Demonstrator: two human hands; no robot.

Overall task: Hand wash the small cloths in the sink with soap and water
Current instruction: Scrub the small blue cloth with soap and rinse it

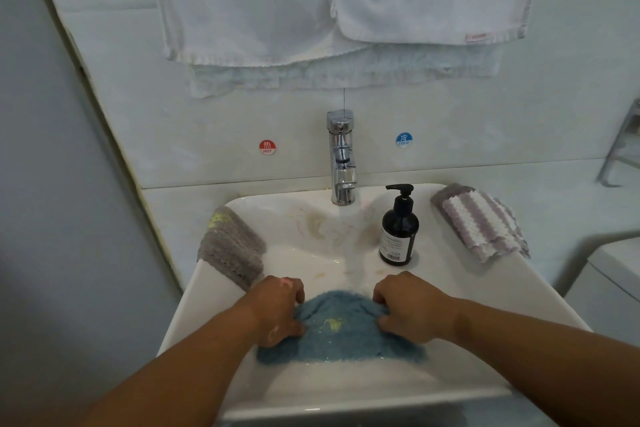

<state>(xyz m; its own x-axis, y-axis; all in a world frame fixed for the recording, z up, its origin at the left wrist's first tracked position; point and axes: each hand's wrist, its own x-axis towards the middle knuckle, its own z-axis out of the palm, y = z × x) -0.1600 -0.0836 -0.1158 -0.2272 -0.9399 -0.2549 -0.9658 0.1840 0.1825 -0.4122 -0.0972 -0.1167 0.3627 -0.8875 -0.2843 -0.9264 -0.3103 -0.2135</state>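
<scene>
A blue cloth point(341, 336) with a yellow stain lies in the white sink point(311, 253), near its front. My left hand point(278, 310) grips the cloth's left edge, fingers curled into the fabric. My right hand point(407, 307) grips its right edge the same way. A grey cloth point(230, 246) with a yellow mark hangs over the sink's left rim. A purple and white striped cloth point(479, 220) sits on the right rim. A dark soap pump bottle point(398, 229) stands right of the chrome tap point(342, 156).
White towels point(332, 3) hang on the wall above the tap. Hot and cold stickers flank the tap. A metal rack point(623, 146) is at the right edge. A white fixture point(609, 284) stands to the sink's right, and a wall runs along the left.
</scene>
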